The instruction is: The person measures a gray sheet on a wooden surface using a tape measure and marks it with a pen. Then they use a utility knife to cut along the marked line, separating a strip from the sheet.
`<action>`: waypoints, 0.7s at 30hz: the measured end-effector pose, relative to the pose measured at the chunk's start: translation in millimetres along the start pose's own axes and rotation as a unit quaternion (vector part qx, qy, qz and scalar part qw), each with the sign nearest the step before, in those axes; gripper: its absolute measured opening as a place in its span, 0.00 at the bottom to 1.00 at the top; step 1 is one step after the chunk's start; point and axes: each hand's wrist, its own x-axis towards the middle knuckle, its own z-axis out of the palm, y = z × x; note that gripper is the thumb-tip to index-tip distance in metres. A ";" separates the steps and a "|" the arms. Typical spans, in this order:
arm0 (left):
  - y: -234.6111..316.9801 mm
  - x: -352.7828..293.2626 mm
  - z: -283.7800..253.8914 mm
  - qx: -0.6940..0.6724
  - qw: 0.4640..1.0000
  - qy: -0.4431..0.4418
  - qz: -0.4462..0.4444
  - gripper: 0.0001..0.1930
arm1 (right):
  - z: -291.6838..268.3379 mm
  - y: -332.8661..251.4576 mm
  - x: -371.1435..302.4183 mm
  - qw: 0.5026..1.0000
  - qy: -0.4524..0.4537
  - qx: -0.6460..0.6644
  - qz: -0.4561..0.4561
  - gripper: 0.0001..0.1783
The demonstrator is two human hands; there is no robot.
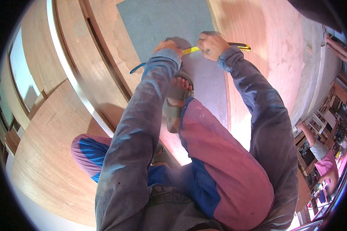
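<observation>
A short stretch of yellow tape measure (191,50) spans the gap between my hands, above a grey sheet (158,29). My left hand (169,46) is closed round one end of it; the tape's case is hidden in that hand. A blue loop of cord (136,68) sticks out beside my left wrist. My right hand (213,45) pinches the tape's other end. Just past the right wrist shows a black and yellow utility knife (240,46). Whether the right hand also grips the knife, I cannot tell.
My sandalled foot (179,90) stands on the sheet, close below the left hand. Wooden boards (239,23) lie around it, with a long white edge strip (67,63) at left. Another person (327,165) is at the far right, near cluttered timber and tools.
</observation>
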 end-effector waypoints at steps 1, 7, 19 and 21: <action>0.0 -0.4 -0.3 -0.001 1.000 0.001 -0.003 0.17 | -1.2 -0.6 0.9 1.000 -0.004 -0.001 0.000 0.06; -1.9 -1.7 -2.1 -0.008 1.000 -0.001 -0.005 0.18 | -4.8 1.2 3.8 1.000 -0.015 -0.006 -0.015 0.06; -10.0 20.8 15.3 -0.010 1.000 -0.003 0.000 0.24 | -19.1 -13.4 23.9 0.977 -0.097 -0.147 -0.123 0.07; -12.5 29.5 16.5 0.022 0.999 -0.010 0.043 0.24 | -25.3 -19.9 34.4 0.963 -0.083 -0.176 -0.188 0.08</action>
